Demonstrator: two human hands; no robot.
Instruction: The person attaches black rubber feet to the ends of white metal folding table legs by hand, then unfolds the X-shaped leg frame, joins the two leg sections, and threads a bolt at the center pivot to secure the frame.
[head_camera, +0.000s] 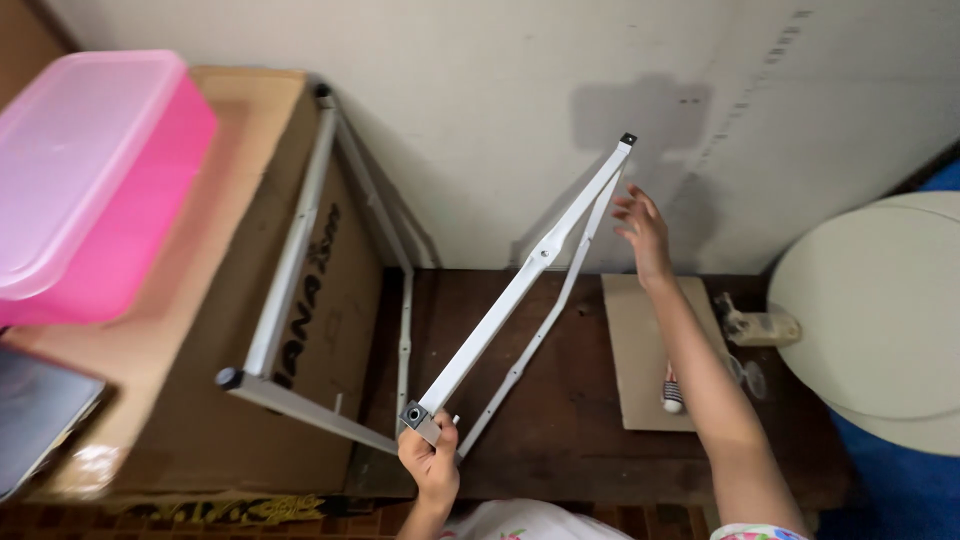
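Now: left hand (432, 462) grips white bar (520, 280) | slants up-right | right hand (643, 228) open

We see a white metal frame bar (520, 285) with grey end caps, set against an off-white wall (480, 90). The storage tub (85, 180) is translucent pink — paler on its lid. The cardboard box (240, 270) is plain brown with black lettering, the table (560, 400) dark brown, and the round lid (880, 320) cream.

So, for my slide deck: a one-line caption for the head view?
Left hand grips white metal frame bar at its lower end; right hand open near its top.
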